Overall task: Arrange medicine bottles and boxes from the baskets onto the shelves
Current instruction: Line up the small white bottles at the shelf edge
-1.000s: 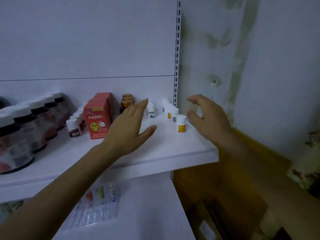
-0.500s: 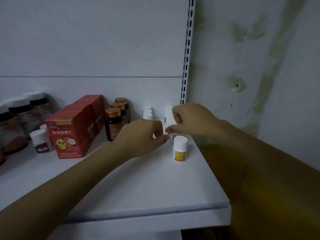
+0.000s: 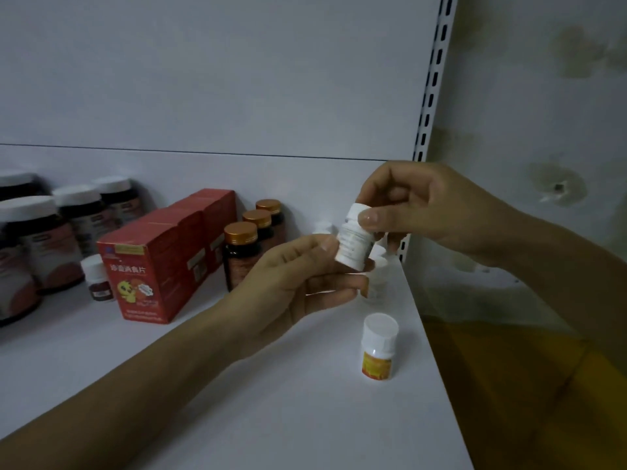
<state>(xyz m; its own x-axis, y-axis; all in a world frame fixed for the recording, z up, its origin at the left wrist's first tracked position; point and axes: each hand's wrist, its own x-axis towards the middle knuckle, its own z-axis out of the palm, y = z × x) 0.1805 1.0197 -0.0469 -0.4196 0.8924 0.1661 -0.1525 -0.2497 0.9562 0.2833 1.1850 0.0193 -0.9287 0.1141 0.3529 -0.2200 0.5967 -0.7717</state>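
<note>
the right-hand grip (image 3: 431,212) grasps the cap end of a small white bottle (image 3: 353,240), thumb across the front and fingers curled behind. the left-hand grip (image 3: 295,283) pinches the lower body of the same bottle between thumb and forefinger, with the remaining fingers curled beneath it. the bottle is tilted, cap toward the upper right, and is held in the air above the rear right part of the shelf (image 3: 237,401). directly below and behind the hands, more white bottles (image 3: 376,283) stand on the shelf, partly hidden. nearer the front edge, a white bottle with a yellow-orange label (image 3: 378,351) stands upright, apart from both hands. to the left stand three amber bottles with gold caps (image 3: 242,256) in a row, then a row of red boxes (image 3: 163,266), a small dark bottle with a white cap (image 3: 98,278) just beside the front box, and large dark jars with white lids (image 3: 34,239). a slotted upright (image 3: 431,96) borders the shelf on the right, against a stained wall (image 3: 543,130).
</note>
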